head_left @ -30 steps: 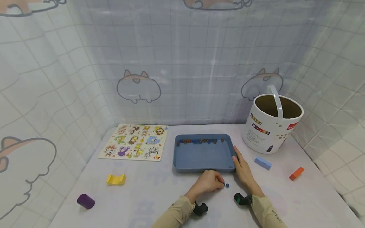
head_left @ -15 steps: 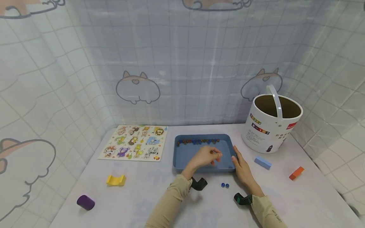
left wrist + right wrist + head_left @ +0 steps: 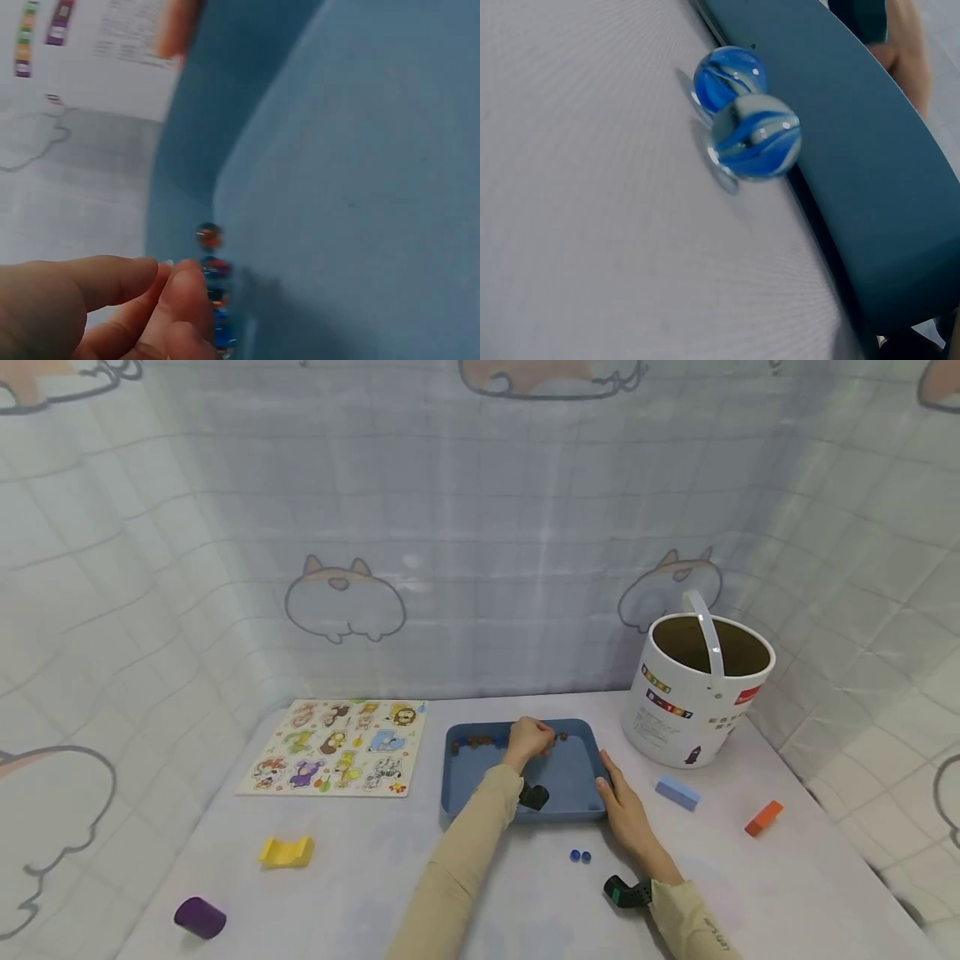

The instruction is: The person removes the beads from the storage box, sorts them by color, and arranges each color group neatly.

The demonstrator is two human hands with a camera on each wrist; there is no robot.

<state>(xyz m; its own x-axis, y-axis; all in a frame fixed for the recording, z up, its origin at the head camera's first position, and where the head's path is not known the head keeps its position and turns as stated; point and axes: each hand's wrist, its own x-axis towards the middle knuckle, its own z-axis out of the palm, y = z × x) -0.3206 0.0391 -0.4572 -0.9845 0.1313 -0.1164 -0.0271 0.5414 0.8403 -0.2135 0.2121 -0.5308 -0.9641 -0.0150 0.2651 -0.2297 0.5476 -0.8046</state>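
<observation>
Marbles [image 3: 209, 235] lie in a row along the far wall inside the blue tray [image 3: 572, 785], near the centre of the head view, and we see the left hand [image 3: 529, 741] among them, thumb and fingertips drawn together, though we cannot tell whether they pinch one. The right hand [image 3: 628, 817] rests with straight fingers along the tray's right side, thumb at the rim. At lower middle, we find two blue-swirled marbles [image 3: 756, 139] side by side on the white table [image 3: 360, 885], while a white bucket [image 3: 671, 720] stands at the right.
</observation>
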